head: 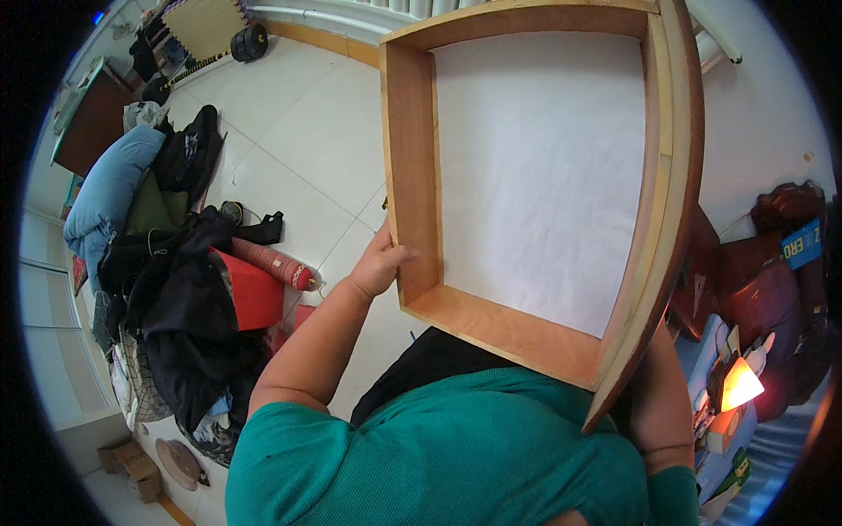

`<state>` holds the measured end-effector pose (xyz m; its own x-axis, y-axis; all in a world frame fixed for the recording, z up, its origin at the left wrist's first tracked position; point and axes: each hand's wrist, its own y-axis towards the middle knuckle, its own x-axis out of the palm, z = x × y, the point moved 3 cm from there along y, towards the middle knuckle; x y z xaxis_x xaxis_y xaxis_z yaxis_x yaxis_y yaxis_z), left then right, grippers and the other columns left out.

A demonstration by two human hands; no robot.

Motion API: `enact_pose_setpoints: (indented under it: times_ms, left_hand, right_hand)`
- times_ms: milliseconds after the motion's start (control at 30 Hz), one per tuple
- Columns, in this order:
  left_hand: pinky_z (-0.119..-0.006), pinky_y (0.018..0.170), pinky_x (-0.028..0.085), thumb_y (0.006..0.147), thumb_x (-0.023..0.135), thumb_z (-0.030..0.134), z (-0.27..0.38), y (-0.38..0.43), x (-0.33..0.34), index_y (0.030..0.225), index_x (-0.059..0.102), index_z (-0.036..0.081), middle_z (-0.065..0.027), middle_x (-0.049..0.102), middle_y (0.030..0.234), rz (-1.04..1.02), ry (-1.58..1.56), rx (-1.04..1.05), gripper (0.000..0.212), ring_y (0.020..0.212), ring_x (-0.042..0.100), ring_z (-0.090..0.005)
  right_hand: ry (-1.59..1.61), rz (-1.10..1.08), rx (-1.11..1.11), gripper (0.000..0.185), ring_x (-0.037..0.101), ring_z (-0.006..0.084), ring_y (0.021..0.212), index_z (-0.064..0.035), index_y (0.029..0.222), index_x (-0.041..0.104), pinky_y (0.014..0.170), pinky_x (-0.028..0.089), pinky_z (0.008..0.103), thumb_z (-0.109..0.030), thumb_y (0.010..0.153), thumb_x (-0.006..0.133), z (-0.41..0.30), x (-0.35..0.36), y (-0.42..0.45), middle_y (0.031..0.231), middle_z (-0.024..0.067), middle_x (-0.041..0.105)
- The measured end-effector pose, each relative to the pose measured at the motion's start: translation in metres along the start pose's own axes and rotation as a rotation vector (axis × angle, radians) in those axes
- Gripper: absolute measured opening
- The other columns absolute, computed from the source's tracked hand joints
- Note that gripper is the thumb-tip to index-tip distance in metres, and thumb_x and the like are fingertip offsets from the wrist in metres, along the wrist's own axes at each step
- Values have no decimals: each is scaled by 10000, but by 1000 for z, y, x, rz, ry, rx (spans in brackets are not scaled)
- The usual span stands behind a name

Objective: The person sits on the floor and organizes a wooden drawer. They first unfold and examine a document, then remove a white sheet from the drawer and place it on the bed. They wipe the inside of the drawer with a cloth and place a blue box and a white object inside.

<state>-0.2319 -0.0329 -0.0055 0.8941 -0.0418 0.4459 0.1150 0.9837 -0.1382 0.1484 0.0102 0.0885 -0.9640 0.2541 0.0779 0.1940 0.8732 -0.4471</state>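
Note:
A wooden drawer [421, 164] with a white, paper-like bottom is raised in front of my green shirt, its open side facing me. Nothing lies inside it. My left hand [380, 263] grips its left side wall, with the thumb over the inner edge and the fingers behind. At the right is the thick, curved drawer front [684, 144] with a dark outer face. My right forearm [661, 401] reaches up behind this front, which hides my right hand.
On the left floor are a pile of dark clothes [184, 322], a red box [253, 289], a red cylindrical roll [273, 263] and a blue cushion [112, 191]. A barbell [247, 45] lies farther back. To the right are a lit lamp [740, 384] and dark, glossy furniture [756, 296].

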Motion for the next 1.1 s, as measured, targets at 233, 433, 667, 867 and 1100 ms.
enact_pose_setpoints:
  times_ms: [233,433,667,867,1100]
  left_hand:
    - [-327,1018,320,698,524,64,-9,11,-6,1396,275,24,-80,442,1291,14,63,61,742,1205,405,-200]
    - [-361,1065,262,742,535,99,2,6,-14,1406,271,4,-160,341,1414,417,473,349,721,1311,325,-269]
    - [-475,1108,139,801,568,190,56,2,74,1419,234,-9,-265,168,1476,194,1285,940,730,1382,140,-409]
    - [-496,1114,104,811,591,322,82,86,133,1426,227,-1,-280,140,1478,494,1186,966,784,1389,111,-406]
    - [-496,1086,256,822,588,260,-12,36,193,1319,452,80,-180,303,1455,-827,1107,1179,546,1357,279,-324]
  right_hand:
    - [-7,-78,-33,595,538,264,972,-70,1256,490,807,439,358,-554,935,363,15,2,19,1148,137,557]
    - [-36,-108,-133,590,557,248,936,-32,1193,517,807,444,370,-540,936,363,3,18,-15,1062,128,581]
    - [-75,-137,-175,567,570,226,900,-24,1163,536,802,453,357,-517,944,362,9,17,-9,1051,135,594]
    - [-80,-137,-118,555,574,217,931,-45,1178,535,831,458,341,-510,955,329,20,4,21,1068,119,600]
    - [3,-265,-179,517,581,220,927,-68,1202,506,813,479,352,-492,963,332,46,-36,56,1055,94,599]
